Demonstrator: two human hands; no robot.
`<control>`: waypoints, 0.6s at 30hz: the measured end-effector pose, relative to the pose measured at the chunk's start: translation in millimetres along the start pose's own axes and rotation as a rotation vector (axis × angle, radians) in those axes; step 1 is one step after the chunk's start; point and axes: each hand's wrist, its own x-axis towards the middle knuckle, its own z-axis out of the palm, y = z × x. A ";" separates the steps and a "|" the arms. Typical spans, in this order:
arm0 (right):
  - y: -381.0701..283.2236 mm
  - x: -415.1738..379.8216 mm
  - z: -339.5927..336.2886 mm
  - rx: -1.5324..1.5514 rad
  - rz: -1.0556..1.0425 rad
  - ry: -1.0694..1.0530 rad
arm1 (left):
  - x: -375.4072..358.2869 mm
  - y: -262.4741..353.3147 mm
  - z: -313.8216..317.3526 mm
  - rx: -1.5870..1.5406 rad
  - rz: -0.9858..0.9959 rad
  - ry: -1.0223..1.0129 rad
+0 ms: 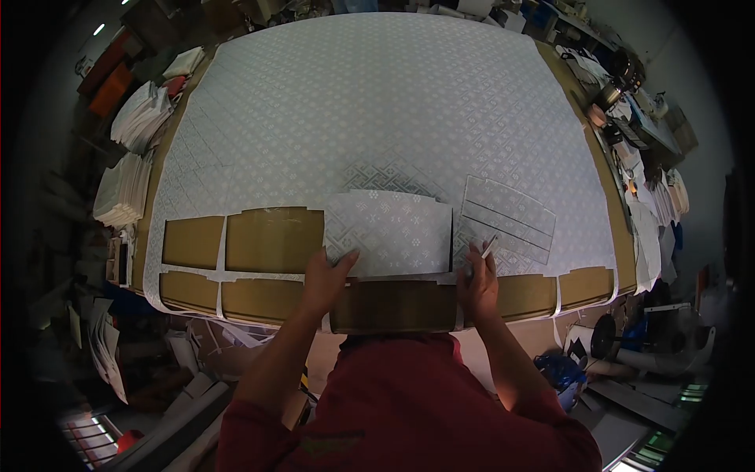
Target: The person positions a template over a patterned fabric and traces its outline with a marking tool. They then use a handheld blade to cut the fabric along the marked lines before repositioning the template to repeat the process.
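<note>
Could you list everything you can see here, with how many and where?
Patterned sheet: one, pale grey, across the table
Table: one, brown, showing through the sheet's openings
Loose-looking panel: one, pale grey, patterned, between the hands
Template: one, clear with dark lines, on the sheet, right
Slim tool: one, pale, in the right hand
Cloth-like stacks: at least two, whitish, left edge
Blue bundle: one, lower right
Surrounding clutter: uncountable, mixed colours
Shirt: one, dark red, bottom
Hands: two, bare; left on panel, right beside it

Fabric (377, 110): pale grey cloth, patterned, faint sheen. Ruler (510, 219): clear, plastic-looking, glossy. Counter (275, 240): brown, smooth, slight sheen. Shirt (440, 401): matt red cloth.
</note>
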 end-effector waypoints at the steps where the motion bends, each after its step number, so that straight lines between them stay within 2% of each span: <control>1: -3.3 -0.2 1.8 -0.009 -0.003 -0.018 | -2.8 2.9 -7.2 -0.036 0.014 0.027; 4: -12.1 -1.5 18.0 -0.012 -0.055 -0.021 | -2.9 -5.6 -51.9 -0.054 0.086 0.174; 6: -12.0 -1.2 17.7 -0.037 -0.011 -0.080 | 2.1 -17.7 -92.1 -0.045 0.131 0.240; 9: -6.1 -2.2 20.7 -0.059 -0.064 -0.069 | 12.5 -10.1 -136.0 -0.068 0.209 0.277; 12: -6.5 -3.2 21.0 -0.038 -0.054 -0.081 | 27.4 24.2 -193.8 -0.071 0.302 0.500; 15: -14.2 0.0 18.4 -0.109 -0.056 -0.093 | 53.0 45.5 -279.6 -0.060 0.376 0.708; 17: -16.1 -0.2 18.5 -0.136 -0.065 -0.096 | 100.4 10.7 -352.5 0.314 0.555 1.177; 18: -16.0 -1.1 18.0 -0.158 -0.059 -0.098 | 98.6 9.4 -358.0 0.296 0.553 1.178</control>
